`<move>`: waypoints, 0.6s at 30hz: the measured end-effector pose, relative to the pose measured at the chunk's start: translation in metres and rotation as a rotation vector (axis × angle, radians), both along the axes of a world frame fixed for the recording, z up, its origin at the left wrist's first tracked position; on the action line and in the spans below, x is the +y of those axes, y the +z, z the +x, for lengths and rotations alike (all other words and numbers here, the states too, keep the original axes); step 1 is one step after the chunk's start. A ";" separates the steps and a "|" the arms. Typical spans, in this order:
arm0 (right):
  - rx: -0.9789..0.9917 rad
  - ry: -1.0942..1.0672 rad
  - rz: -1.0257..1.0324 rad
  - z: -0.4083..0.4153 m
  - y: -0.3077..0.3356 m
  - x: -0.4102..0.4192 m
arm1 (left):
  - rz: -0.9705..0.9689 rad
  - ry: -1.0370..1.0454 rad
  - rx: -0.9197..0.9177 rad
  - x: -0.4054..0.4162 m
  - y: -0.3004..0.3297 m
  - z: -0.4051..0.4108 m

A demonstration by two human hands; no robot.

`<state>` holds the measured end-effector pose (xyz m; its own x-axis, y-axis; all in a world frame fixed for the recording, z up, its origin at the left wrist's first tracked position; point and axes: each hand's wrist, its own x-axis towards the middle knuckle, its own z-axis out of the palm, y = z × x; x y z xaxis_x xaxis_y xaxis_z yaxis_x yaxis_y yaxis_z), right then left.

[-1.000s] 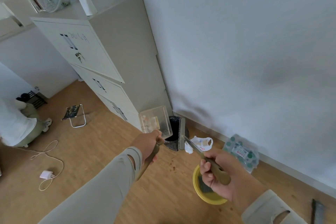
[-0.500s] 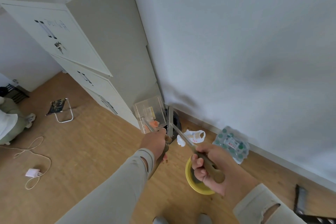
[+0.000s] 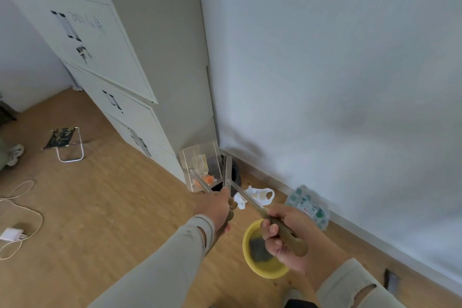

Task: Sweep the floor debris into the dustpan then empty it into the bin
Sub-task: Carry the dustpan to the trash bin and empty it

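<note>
Here the left hand [image 3: 217, 210] is curled round the brown handle of the clear dustpan [image 3: 201, 169], which is tipped up over the black bin [image 3: 233, 174] standing at the foot of the grey cabinet [image 3: 140, 62], where cabinet and wall [image 3: 325, 57] meet. Orange and pale scraps [image 3: 206, 179] lie low in the pan, at about six o'clock inside it, just beside the bin's mouth. The right hand [image 3: 287, 235] grips the brown handle of the broom [image 3: 250, 201]; its metal shaft runs toward eleven o'clock, and its narrow head stands upright at the bin, touching the pan's right edge. Under the right hand a yellow bowl [image 3: 252, 261] sits on the wooden floor [image 3: 100, 207], with a dark pad in it. At two o'clock from the bowl lies a pack of bottles [image 3: 308, 206], and a white bag [image 3: 260, 195] rests between the pack and the bin.
</note>
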<state>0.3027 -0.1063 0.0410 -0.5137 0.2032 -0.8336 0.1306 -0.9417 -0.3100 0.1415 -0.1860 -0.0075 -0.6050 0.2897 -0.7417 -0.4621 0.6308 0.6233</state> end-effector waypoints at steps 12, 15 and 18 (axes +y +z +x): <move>0.004 0.110 -0.036 0.021 -0.016 0.096 | -0.077 0.111 0.078 0.077 -0.007 0.048; 0.021 0.146 -0.067 0.029 -0.021 0.121 | -0.065 0.119 0.104 0.098 -0.015 0.060; 0.038 0.170 -0.104 0.040 -0.027 0.142 | -0.093 0.101 0.126 0.115 -0.025 0.071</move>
<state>0.3423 0.0360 0.0136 -0.5650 0.0250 -0.8247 0.2801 -0.9344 -0.2202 0.2122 -0.0707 -0.0322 -0.7176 0.1569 -0.6786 -0.4475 0.6427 0.6219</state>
